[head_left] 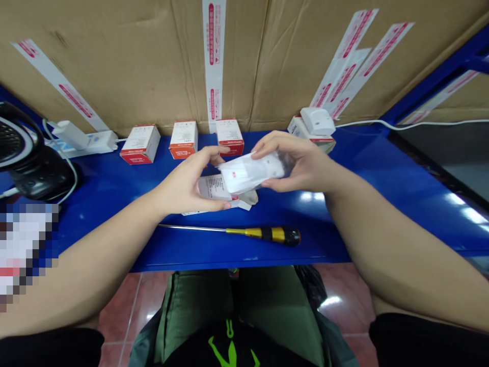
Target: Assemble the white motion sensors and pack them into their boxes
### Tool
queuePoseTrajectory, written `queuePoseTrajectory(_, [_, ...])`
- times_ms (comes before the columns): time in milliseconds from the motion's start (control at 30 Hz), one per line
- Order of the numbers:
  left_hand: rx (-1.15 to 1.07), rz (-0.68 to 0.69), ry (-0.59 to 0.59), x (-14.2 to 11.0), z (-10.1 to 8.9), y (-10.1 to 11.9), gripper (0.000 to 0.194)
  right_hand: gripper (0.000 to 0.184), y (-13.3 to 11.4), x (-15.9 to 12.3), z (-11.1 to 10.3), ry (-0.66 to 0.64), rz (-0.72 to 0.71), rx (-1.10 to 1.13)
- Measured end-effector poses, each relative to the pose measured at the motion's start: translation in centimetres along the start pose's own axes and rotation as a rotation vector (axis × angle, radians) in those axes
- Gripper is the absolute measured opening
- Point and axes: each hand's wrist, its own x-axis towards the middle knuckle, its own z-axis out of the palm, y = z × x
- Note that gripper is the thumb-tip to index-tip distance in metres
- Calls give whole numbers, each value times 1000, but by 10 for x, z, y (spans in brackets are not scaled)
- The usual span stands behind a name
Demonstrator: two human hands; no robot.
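My right hand (pixel 305 162) is closed around a white device in a clear plastic bag (pixel 248 172), tilted slightly, with a small red mark on its face. Its left end touches or overlaps the mouth of a small white cardboard box (pixel 213 187) with printed text. My left hand (pixel 183 184) grips that box, thumb in front and fingers behind. The box's opened flaps (pixel 249 200) stick out to the right. Just below both hands, a screwdriver (pixel 263 234) with a yellow and black handle lies across the blue table.
Along the back stand red-and-white boxes (pixel 140 145), (pixel 183 140), (pixel 229 136). A white plug-in device (pixel 318 121) rests on another box at right. A power strip (pixel 89 144) and a black fan-like appliance (pixel 36 163) are on the left. Large cardboard (pixel 145 66) forms the back wall.
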Motion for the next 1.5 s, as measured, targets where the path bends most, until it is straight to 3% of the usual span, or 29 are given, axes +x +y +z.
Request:
queuePoseTrajectory(100, [177, -83, -130, -1, -8, 6, 97, 39, 4, -6, -22, -157, 214, 120])
queuePoseTrajectory(167, [251, -172, -221, -1, -11, 11, 96, 40, 5, -8, -25, -249, 326, 165])
queuePoseTrajectory(233, [262, -244, -281, 0, -12, 15, 94, 44, 5, -7, -19, -255, 382, 182])
queuePoseTrajectory(300, [230, -281, -294, 1, -11, 14, 91, 50, 6, -5, -6, -171, 396, 174])
queuePoseTrajectory(400, [206, -280, -239, 1, -9, 8, 85, 55, 10, -2, 15, 16, 379, 80])
queuePoseTrajectory(567, [175, -207, -15, 1, -8, -1, 75, 53, 7, -2, 32, 260, 301, -31])
queuePoseTrajectory(767, [295, -59, 160, -2, -3, -1, 78, 52, -4, -5, 25, 229, 35, -292])
queuePoseTrajectory(1000, [371, 68, 205, -3, 3, 4, 75, 17, -15, 3, 44, 126, -123, -168])
queuePoseTrajectory(1133, [388, 62, 204, -3, 4, 5, 77, 23, -20, 2, 40, 20, -115, -121])
queuePoseTrajectory(1200, [389, 45, 197, -3, 3, 4, 80, 41, -17, 0, 35, 6, -102, -85])
queuePoseTrajectory(1267, [380, 54, 185, -3, 3, 3, 81, 53, -13, -2, 32, 47, -99, -61])
queuePoseTrajectory(1400, [356, 124, 201, -3, 2, 2, 84, 48, -8, 0, 37, 217, -67, -100])
queuePoseTrajectory(1500, [341, 168, 229, -2, 2, 1, 77, 63, -11, 1, 46, 337, -12, -142])
